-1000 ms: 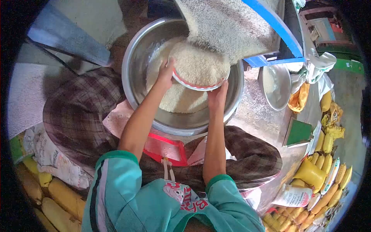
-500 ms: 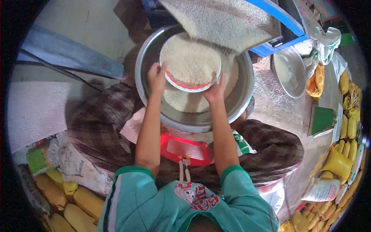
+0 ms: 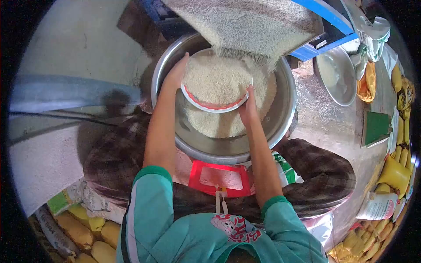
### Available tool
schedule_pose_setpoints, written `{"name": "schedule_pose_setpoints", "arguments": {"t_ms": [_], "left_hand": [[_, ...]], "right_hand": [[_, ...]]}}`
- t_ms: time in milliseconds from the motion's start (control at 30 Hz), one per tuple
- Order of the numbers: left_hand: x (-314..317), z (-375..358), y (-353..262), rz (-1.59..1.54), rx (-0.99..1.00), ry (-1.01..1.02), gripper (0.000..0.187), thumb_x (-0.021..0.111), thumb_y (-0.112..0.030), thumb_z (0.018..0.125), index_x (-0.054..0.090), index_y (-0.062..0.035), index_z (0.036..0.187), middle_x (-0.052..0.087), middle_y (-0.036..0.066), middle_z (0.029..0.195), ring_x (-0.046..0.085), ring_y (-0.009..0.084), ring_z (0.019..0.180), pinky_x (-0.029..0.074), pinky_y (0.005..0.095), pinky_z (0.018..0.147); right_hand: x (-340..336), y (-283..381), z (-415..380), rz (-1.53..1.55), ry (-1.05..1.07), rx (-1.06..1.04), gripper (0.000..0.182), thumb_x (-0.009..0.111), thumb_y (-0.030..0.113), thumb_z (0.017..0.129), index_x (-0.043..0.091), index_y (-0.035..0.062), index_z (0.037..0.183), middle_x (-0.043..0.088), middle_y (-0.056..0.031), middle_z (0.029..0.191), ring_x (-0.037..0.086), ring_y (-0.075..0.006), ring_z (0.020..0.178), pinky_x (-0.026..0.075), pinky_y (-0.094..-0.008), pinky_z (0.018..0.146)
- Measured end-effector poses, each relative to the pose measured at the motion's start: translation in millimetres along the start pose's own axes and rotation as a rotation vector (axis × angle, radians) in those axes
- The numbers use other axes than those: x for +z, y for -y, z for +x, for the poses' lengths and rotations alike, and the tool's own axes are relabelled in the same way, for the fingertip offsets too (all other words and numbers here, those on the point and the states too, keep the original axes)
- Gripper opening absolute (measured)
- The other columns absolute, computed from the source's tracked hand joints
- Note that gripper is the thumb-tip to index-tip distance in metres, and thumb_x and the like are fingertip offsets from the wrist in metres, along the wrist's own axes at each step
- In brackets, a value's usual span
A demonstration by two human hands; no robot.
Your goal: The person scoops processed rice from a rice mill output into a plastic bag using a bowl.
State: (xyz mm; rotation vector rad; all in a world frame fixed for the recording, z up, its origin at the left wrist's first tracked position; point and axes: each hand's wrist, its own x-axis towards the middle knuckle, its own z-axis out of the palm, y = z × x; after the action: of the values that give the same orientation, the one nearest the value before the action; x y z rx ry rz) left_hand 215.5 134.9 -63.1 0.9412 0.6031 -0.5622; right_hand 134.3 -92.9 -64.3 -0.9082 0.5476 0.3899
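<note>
Both my hands hold a round white bowl with a red band (image 3: 213, 105), heaped with white rice. My left hand (image 3: 175, 73) grips its left rim and my right hand (image 3: 248, 104) grips its right rim. The bowl hangs inside a large steel basin (image 3: 280, 122) that also holds loose rice (image 3: 221, 125). Rice streams down from a chute with a blue frame (image 3: 245, 22) onto the bowl and into the basin.
A red-rimmed plastic bag (image 3: 219, 177) lies on my plaid-covered lap (image 3: 320, 175) below the basin. A smaller steel bowl (image 3: 337, 74) rests on the counter at right, beside a green card (image 3: 375, 128) and yellow packets (image 3: 394, 173). More yellow packets (image 3: 83, 228) lie lower left.
The bowl has stayed under the rice stream while filling higher. My left hand has slid up along the left rim, and the view has shifted slightly.
</note>
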Motion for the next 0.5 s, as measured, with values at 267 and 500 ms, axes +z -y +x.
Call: {"name": "schedule_pose_setpoints", "arguments": {"t_ms": [267, 500], "left_hand": [[4, -70, 45, -0.381, 0.236, 0.004, 0.041, 0.044, -0.033, 0.078, 0.044, -0.002, 0.105, 0.048, 0.011, 0.103, 0.046, 0.0227, 0.094, 0.037, 0.0326, 0.08], [41, -142, 52, -0.517, 0.453, -0.039, 0.044, 0.044, -0.031, 0.073, 0.045, 0.001, 0.103, 0.048, 0.014, 0.103, 0.047, 0.0253, 0.092, 0.037, 0.0341, 0.079]], "right_hand": [[4, 18, -25, 0.222, 0.107, -0.051, 0.053, 0.033, 0.042, 0.08, 0.028, 0.0053, 0.118, 0.035, -0.0096, 0.117, 0.034, -0.0246, 0.107, 0.025, -0.0379, 0.09], [30, 51, -71, -0.028, 0.065, -0.105, 0.047, 0.036, 0.037, 0.081, 0.03, 0.0044, 0.115, 0.037, -0.0113, 0.112, 0.039, -0.0223, 0.101, 0.032, -0.0352, 0.085]]}}
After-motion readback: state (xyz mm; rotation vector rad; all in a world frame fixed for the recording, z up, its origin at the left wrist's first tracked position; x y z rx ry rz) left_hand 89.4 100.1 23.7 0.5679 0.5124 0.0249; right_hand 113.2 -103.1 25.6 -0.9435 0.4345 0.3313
